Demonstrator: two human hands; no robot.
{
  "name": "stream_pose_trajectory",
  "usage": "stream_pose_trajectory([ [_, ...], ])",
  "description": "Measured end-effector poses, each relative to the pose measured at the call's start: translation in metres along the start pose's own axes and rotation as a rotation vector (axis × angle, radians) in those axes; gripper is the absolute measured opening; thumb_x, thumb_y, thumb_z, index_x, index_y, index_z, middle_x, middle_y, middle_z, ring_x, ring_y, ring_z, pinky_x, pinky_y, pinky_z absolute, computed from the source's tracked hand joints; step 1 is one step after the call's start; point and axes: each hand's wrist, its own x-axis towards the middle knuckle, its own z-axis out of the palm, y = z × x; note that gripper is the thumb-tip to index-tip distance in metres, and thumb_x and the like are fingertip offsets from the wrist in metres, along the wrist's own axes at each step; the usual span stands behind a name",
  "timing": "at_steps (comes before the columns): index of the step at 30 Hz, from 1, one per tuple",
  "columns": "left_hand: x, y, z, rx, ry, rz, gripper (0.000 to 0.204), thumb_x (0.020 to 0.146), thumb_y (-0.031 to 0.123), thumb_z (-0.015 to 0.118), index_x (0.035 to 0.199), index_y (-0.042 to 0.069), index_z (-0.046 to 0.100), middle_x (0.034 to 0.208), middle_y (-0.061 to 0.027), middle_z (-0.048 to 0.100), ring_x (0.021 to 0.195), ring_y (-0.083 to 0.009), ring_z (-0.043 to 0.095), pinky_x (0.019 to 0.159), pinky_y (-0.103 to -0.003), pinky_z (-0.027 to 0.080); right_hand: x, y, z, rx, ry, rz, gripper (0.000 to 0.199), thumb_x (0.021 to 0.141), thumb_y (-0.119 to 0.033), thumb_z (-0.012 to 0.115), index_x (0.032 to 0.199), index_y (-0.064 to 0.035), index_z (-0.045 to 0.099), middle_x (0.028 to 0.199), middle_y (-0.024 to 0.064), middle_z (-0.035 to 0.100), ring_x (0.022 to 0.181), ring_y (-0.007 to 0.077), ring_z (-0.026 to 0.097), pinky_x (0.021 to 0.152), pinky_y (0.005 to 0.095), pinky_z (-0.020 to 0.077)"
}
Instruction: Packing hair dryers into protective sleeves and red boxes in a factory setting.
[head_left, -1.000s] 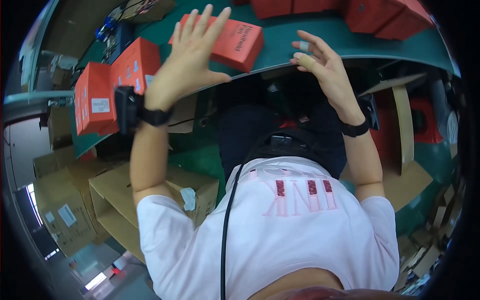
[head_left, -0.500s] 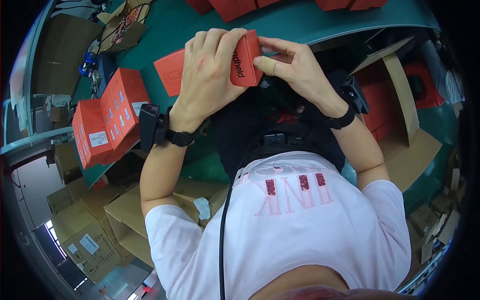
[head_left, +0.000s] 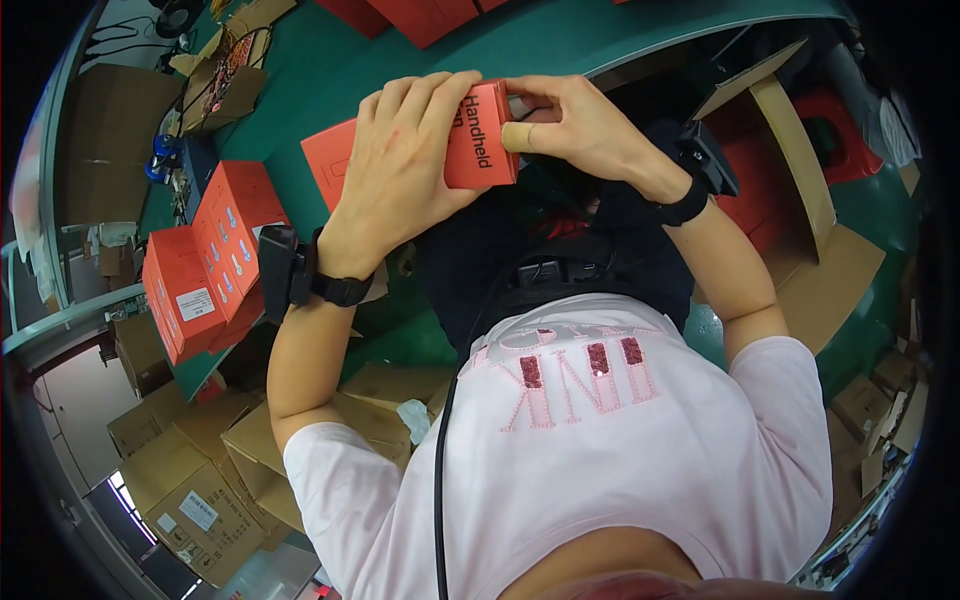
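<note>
A red-orange cardboard box [head_left: 482,158] with dark print is held up over the near edge of the green table, in front of my lap. My left hand [head_left: 402,150] is wrapped across its top, fingers over the far side and thumb along the near side. At the box's right end is my right hand [head_left: 585,128]. A tan wrap covers the right thumb, which presses at the end's edge; the curled fingers are partly hidden behind that end. Whether a flap there is raised cannot be made out.
Red boxes [head_left: 235,235] stand at the table's left edge; more red boxes [head_left: 425,15] are at the back. An opened carton [head_left: 795,150] with red boxes inside is at the right, beside a red stool [head_left: 845,140]. Brown cartons [head_left: 190,490] stand at lower left. A black cable [head_left: 441,480] hangs down my front.
The box has tipped slightly so more of its printed side shows. Both hands have shifted a little left and nearer in the picture, still on the box.
</note>
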Motion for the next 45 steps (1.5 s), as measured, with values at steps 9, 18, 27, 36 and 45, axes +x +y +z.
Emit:
stream_pose_trajectory([
  [9,0.0,-0.009,-0.005,-0.006,-0.096,0.052,0.075,0.06,0.023,0.088,0.127,0.009,0.056,0.114,-0.0087,0.064,0.106,-0.0305,0.06,0.1,-0.047,0.041,-0.011,0.012,0.006,0.093,0.039,0.083,0.054,0.091,-0.014,0.064,0.138,0.0095,0.053,0.115,0.0139,0.068,0.102,0.0163,0.065,0.094,0.0313,0.0525],
  [18,0.001,-0.009,-0.006,-0.055,-0.094,0.055,0.074,0.061,0.022,0.088,0.127,0.01,0.056,0.115,-0.0067,0.063,0.108,-0.0289,0.058,0.099,-0.044,0.041,-0.021,0.017,0.013,0.001,0.25,0.079,0.06,0.091,-0.021,0.073,0.14,0.0075,0.053,0.118,0.0139,0.069,0.101,0.0154,0.067,0.093,0.0283,0.052],
  [27,0.006,-0.001,-0.001,-0.048,-0.127,0.099,0.078,0.062,0.022,0.088,0.132,0.011,0.055,0.12,-0.0083,0.062,0.108,-0.0305,0.058,0.099,-0.044,0.041,-0.025,-0.001,0.019,0.134,0.105,0.125,0.061,0.088,-0.018,0.074,0.14,0.0076,0.054,0.113,0.0124,0.071,0.094,0.0116,0.066,0.084,0.0259,0.0538],
  [36,0.001,-0.006,-0.003,-0.043,-0.126,0.033,0.077,0.062,0.024,0.089,0.13,0.008,0.056,0.12,-0.0092,0.063,0.108,-0.0309,0.058,0.099,-0.044,0.041,-0.016,0.035,-0.007,0.084,-0.032,0.169,0.043,0.095,-0.017,0.056,0.129,0.0084,0.062,0.106,0.0085,0.07,0.092,0.0118,0.066,0.083,0.0279,0.053],
  [45,-0.002,-0.014,-0.025,-0.318,-0.085,-0.152,0.09,0.056,0.022,0.095,0.133,0.005,0.053,0.122,-0.0098,0.061,0.113,-0.0294,0.058,0.102,-0.042,0.044,-0.022,-0.009,-0.006,-1.174,0.363,-0.844,0.06,0.081,0.006,0.059,0.139,-0.0111,0.057,0.128,0.0174,0.059,0.114,0.0364,0.06,0.101,0.0425,0.0497],
])
